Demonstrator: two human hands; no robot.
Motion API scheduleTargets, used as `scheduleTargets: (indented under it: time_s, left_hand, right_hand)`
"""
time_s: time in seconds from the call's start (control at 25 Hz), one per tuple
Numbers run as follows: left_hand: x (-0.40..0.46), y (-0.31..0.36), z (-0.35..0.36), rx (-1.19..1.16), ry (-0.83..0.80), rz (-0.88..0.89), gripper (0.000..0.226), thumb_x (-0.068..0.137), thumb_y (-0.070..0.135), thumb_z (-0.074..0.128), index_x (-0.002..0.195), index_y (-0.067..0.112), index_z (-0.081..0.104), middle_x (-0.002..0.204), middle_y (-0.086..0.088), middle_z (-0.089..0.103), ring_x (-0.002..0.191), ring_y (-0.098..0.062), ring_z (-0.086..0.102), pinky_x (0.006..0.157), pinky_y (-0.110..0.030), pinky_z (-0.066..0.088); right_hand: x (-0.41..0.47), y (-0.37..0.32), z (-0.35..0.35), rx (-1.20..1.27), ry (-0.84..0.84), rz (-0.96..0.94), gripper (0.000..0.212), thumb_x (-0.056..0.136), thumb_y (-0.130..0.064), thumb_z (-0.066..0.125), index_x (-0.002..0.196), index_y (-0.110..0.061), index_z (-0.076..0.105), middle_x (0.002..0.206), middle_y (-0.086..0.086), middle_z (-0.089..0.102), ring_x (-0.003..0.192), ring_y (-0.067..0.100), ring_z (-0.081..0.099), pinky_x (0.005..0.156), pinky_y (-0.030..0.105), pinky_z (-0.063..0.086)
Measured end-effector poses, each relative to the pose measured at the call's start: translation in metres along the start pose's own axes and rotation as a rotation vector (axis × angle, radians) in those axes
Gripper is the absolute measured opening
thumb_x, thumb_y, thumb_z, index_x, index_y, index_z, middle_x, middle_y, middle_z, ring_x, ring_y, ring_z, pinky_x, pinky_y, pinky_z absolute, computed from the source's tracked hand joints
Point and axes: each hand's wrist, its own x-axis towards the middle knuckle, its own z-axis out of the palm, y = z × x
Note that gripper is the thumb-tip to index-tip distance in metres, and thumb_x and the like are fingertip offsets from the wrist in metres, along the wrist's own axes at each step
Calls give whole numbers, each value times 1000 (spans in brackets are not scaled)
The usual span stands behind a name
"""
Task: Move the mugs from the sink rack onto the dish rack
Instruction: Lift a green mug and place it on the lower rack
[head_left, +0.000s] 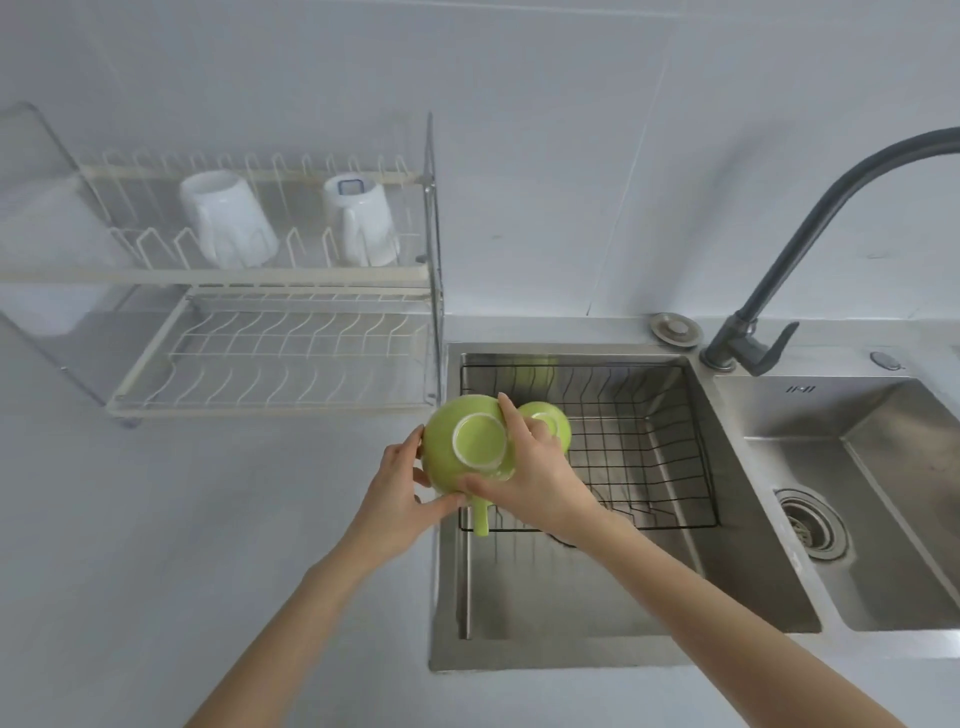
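Wall (519, 130): pale grey-white tiles with thin grout lines, rising directly behind the sink.
Countertop (182, 519): light grey and plain, spreading left of the sink and in front of it.
Sink (571, 613): brushed stainless steel, a double unit set into the countertop; the right basin has a round drain strainer (810, 525).
Faucet (810, 223): dark grey, arched, standing on the ledge behind the sink, between the two basins.
Round metal cap (675, 328): on the sink's rear ledge, just left of the faucet.
Light: soft, even, with faint shadows.
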Motion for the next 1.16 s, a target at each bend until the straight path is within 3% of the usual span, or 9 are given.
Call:
scheduleTargets:
  time_s: [0.28, 0.4, 0.56, 0.84, 1.04, 1.16]
  left_hand:
    - [9, -46, -71, 58, 18, -9, 86, 74, 25, 73, 143, 17, 21, 132, -3, 36, 97, -14, 52, 64, -9, 41]
    - [21, -55, -97, 61, 14, 4, 89, 74, 23, 73, 144, 16, 20, 139, -3, 34, 96, -15, 53, 68, -14, 42]
    - [46, -59, -122, 81, 2, 35, 90, 72, 21, 75, 143, 18, 20, 137, -4, 40, 91, -16, 55, 79, -25, 40]
    - [110, -61, -146, 142, -23, 85, 88, 70, 24, 77, 141, 15, 27, 132, -11, 47, 88, -17, 56, 83, -25, 40]
    - [141, -66, -143, 173, -82, 60, 83, 71, 27, 75, 140, 13, 30, 133, -10, 49, 103, -24, 59, 83, -25, 38]
    - [150, -71, -137, 140, -102, 39, 77, 73, 25, 74, 138, 14, 33, 132, -10, 52, 96, -21, 58, 82, -25, 38]
  right_hand:
    - [26, -58, 54, -10, 13, -57, 97, 76, -38, 70, 147, -29, 4, 145, 13, 27, 134, 33, 25, 110, 43, 28]
    - [42, -78, 63, -13, 30, -53, 96, 76, -39, 70, 147, -29, 5, 145, 13, 28, 135, 33, 25, 110, 43, 28]
    - [68, -98, 67, -31, 48, -43, 95, 78, -37, 69, 147, -25, 5, 145, 14, 31, 133, 34, 27, 109, 44, 28]
    - [128, -115, 58, -80, 63, -1, 94, 78, -38, 68, 148, -22, 7, 143, 18, 35, 132, 37, 32, 109, 46, 31]
    - [162, -113, 54, -112, -1, 80, 94, 79, -38, 68, 147, -21, 5, 142, 21, 35, 133, 38, 31, 108, 45, 31]
    - [176, -109, 54, -136, -44, 122, 94, 79, -39, 66, 147, -19, 5, 142, 22, 36, 133, 37, 33, 107, 42, 32]
